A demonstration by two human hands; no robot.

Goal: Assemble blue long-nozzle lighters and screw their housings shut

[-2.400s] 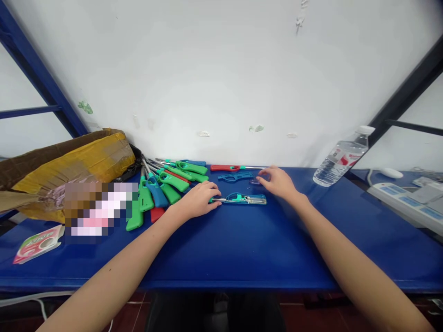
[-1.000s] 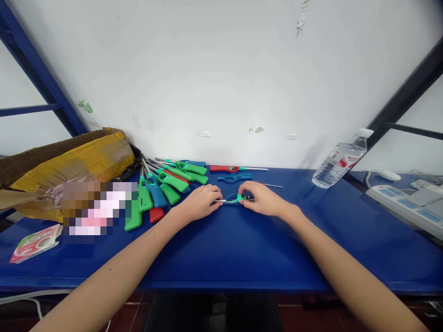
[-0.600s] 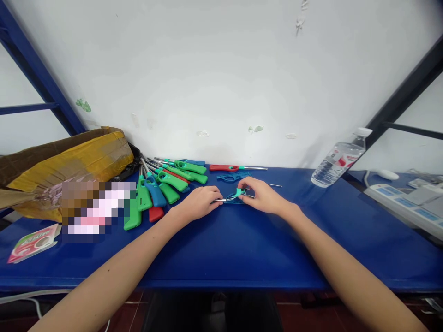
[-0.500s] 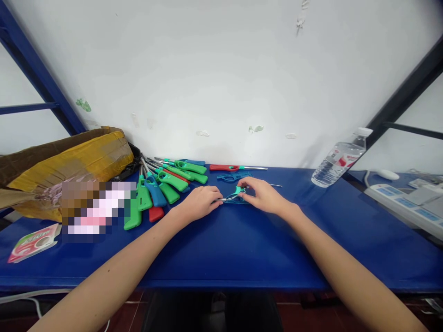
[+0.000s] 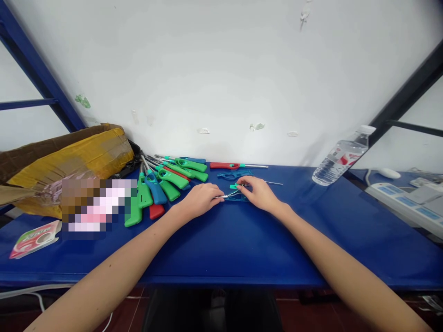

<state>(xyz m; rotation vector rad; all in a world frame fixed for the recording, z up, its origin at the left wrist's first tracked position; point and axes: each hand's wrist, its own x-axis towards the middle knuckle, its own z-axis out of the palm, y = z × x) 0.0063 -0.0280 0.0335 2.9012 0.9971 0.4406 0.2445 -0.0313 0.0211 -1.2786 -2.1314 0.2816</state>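
Note:
My left hand (image 5: pixel 206 199) is closed, pinching a thin silver metal tube (image 5: pixel 224 197) near its end. My right hand (image 5: pixel 258 192) has its fingertips closed on a small teal trigger piece (image 5: pixel 234 186), from which thin pale wires run towards the tube. Under and between the hands lies a blue lighter shell half (image 5: pixel 238 198), partly covered by the right fingers. Just behind sits a second blue shell piece (image 5: pixel 230 175), with an openwork inside. A thin metal rod (image 5: pixel 275 183) sticks out beyond my right hand.
A red long-necked lighter (image 5: pixel 224 165) lies along the wall. Several green, blue and red lighters (image 5: pixel 169 177) are piled at left, beside a taped cardboard box (image 5: pixel 69 157) and a torn card (image 5: pixel 34 240). At right stand a water bottle (image 5: pixel 341 159) and a white power strip (image 5: pixel 404 203).
The teal trigger piece has shifted slightly left and tilted flatter in my right fingers. My left hand keeps its pinch on the metal tube.

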